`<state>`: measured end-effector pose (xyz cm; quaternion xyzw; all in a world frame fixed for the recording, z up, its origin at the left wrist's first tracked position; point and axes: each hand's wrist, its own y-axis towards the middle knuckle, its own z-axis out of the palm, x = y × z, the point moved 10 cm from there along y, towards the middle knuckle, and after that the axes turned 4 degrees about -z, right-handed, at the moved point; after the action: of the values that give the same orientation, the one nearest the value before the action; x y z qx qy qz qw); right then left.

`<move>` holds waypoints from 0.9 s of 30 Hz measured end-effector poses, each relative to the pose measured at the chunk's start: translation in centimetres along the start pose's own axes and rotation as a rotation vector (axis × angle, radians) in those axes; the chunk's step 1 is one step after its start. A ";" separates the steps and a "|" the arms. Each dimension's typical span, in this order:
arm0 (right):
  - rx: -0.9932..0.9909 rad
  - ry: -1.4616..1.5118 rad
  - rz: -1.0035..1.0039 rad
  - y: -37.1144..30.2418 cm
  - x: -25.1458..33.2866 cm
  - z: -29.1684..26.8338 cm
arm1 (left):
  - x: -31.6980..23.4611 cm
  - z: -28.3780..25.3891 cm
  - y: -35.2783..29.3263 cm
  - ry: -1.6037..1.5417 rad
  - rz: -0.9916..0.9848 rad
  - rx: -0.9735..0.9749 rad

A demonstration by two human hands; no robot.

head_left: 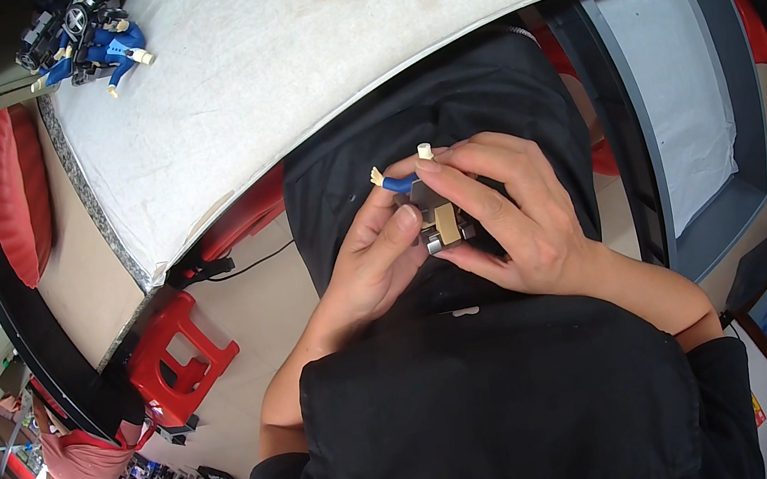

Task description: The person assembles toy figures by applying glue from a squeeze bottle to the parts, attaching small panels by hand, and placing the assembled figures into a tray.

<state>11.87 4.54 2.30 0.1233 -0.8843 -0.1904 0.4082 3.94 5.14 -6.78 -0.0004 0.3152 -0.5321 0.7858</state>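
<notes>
Above my lap, both hands grip a small toy figure. A blue-sleeved arm with a cream hand sticks out at its upper left, and a cream peg-like piece stands up at the top. Its middle is dark grey with a tan block, and there is a silvery bit low down. My left hand holds it from the left, thumb against its side. Curled over the top and right is my right hand, with the thumb low beneath the tan block. My fingers hide much of the figure.
On the white-covered table, a pile of blue and black toy figures lies at the far left. A grey tray with a white lining is to my right. Red stools stand on the left, where another person is visible.
</notes>
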 end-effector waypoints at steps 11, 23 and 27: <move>-0.002 -0.108 -0.014 -0.5 0.0 0.2 | -1.8 0.3 -0.4 0.434 0.178 -0.134; 0.027 -0.003 0.030 -0.1 -0.3 0.6 | -3.8 0.0 -0.7 0.645 0.356 -0.195; 0.057 0.037 0.037 -0.4 -0.1 0.7 | -4.2 2.2 -1.0 1.262 0.411 -0.011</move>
<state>11.43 4.45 1.61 0.1219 -0.8837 -0.1554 0.4243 3.24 7.48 -2.61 0.3675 0.7113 -0.2680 0.5359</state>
